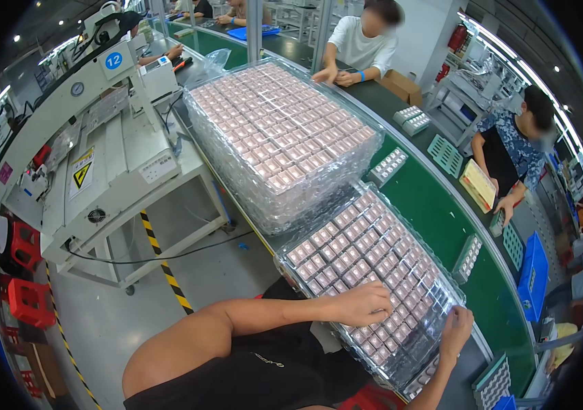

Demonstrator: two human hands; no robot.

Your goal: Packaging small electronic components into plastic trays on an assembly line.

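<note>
In front of me lies a clear plastic tray (435, 362) with rows of small pinkish square pieces (373, 239) in its pockets; pockets at its near right end hold none. Over the filled rows, my left hand (365, 305) is closed, fingertips curled down to the pieces; whatever is in them is hidden. At the tray's right edge, my right hand (457, 331) has its fingers bent together by the rim, and what they grip is too small to name. Beyond the tray stands a tall stack of similar filled trays (284, 130), its sides clear and crinkled.
A green conveyor belt (428, 212) runs past the trays, carrying pale blocks of pieces (468, 260). Two people (366, 41) sit across it, one holding a yellow piece (479, 186). A white machine (120, 157) stands left. A blue bin (533, 277) is at right.
</note>
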